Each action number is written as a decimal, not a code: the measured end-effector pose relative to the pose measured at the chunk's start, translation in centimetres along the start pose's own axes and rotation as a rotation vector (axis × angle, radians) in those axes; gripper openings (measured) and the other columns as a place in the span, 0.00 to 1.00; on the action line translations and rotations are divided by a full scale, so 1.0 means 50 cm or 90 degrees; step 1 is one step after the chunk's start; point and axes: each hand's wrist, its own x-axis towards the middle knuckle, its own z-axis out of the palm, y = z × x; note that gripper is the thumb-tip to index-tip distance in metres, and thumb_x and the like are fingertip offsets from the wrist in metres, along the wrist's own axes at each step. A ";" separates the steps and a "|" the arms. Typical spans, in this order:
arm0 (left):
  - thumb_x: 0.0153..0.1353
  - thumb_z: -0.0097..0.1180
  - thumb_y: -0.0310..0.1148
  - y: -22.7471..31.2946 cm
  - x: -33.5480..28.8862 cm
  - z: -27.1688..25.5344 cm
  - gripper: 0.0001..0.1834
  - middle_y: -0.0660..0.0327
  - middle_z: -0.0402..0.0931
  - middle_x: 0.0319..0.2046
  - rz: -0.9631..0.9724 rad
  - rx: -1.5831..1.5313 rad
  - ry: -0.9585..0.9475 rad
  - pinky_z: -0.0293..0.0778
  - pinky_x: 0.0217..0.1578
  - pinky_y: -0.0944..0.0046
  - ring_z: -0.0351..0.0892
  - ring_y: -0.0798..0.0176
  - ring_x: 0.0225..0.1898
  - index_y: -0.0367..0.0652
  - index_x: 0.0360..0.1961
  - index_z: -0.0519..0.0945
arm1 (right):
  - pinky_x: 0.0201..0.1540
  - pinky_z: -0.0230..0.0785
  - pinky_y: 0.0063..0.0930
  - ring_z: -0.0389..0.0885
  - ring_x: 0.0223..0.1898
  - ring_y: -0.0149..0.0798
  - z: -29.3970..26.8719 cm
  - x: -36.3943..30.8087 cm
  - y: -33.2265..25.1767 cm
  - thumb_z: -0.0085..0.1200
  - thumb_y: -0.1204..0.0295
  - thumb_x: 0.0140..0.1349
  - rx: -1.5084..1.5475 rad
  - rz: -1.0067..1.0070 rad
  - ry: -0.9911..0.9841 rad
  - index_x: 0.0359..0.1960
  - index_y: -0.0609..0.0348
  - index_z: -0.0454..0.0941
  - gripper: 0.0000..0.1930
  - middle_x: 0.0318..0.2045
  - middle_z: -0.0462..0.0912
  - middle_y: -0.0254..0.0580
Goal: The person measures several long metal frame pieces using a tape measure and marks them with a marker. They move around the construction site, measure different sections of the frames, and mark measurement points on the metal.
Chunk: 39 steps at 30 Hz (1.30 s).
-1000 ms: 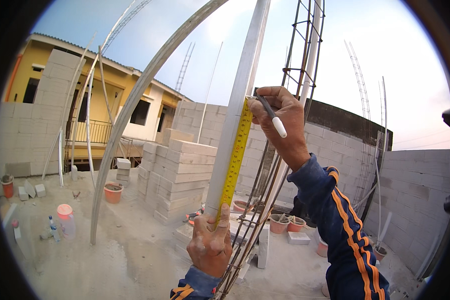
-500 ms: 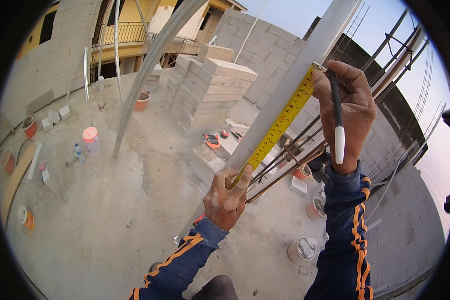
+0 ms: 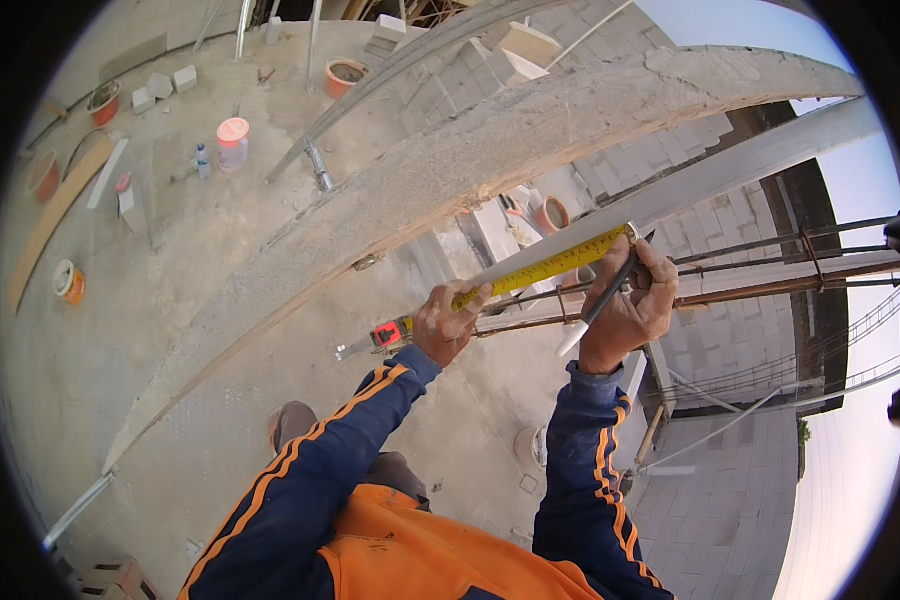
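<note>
A yellow tape measure blade (image 3: 550, 267) is stretched along a smooth grey beam (image 3: 740, 175). My left hand (image 3: 446, 322) is closed on the blade's lower part, the thumb and forefinger pinching it. Just beyond that hand, at its lower left, shows the red tape case (image 3: 386, 334). My right hand (image 3: 625, 312) is closed at the blade's hooked end. Between its fingers it also holds a black marker pen (image 3: 610, 290), dark tip up and white end pointing down left.
A long, rough grey board (image 3: 440, 185) arches across the view beyond my hands. Steel reinforcing bars (image 3: 780, 288) run to the right behind my right hand. A pink-lidded bucket (image 3: 232, 145), an orange bucket (image 3: 344, 77) and a white-and-orange tub (image 3: 69, 282) stand on the concrete floor (image 3: 160, 260).
My view has tilted and turned, so the beam and blade lie flatter, and the rough board now crosses the picture. Both hands still hold the blade. The red tape case shows more clearly.
</note>
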 end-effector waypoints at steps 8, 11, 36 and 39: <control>0.52 0.68 0.22 -0.033 -0.089 0.069 0.37 0.55 0.77 0.46 -0.041 0.072 -0.044 0.84 0.38 0.54 0.82 0.50 0.45 0.64 0.64 0.78 | 0.36 0.82 0.26 0.86 0.35 0.37 -0.020 0.000 -0.015 0.66 0.83 0.60 -0.043 0.051 -0.043 0.38 0.67 0.77 0.09 0.35 0.83 0.47; 0.53 0.69 0.23 -0.066 -0.140 0.105 0.35 0.53 0.80 0.48 -0.045 0.128 -0.081 0.84 0.37 0.55 0.83 0.51 0.47 0.59 0.63 0.79 | 0.37 0.82 0.27 0.85 0.36 0.38 -0.019 0.003 -0.017 0.65 0.83 0.60 -0.021 0.045 -0.043 0.39 0.68 0.77 0.09 0.35 0.82 0.48; 0.53 0.70 0.23 0.034 -0.118 0.069 0.28 0.54 0.82 0.45 -0.181 0.042 0.043 0.83 0.37 0.55 0.84 0.52 0.47 0.52 0.57 0.83 | 0.38 0.81 0.27 0.87 0.37 0.35 -0.067 -0.018 0.047 0.72 0.73 0.56 0.005 0.011 -0.156 0.47 0.69 0.79 0.20 0.41 0.87 0.41; 0.53 0.70 0.23 0.044 -0.117 0.074 0.27 0.55 0.82 0.44 -0.190 0.040 0.059 0.83 0.37 0.55 0.84 0.52 0.47 0.51 0.57 0.83 | 0.44 0.82 0.33 0.88 0.40 0.39 -0.071 -0.022 0.056 0.72 0.75 0.52 0.071 0.051 -0.154 0.48 0.70 0.80 0.22 0.44 0.87 0.44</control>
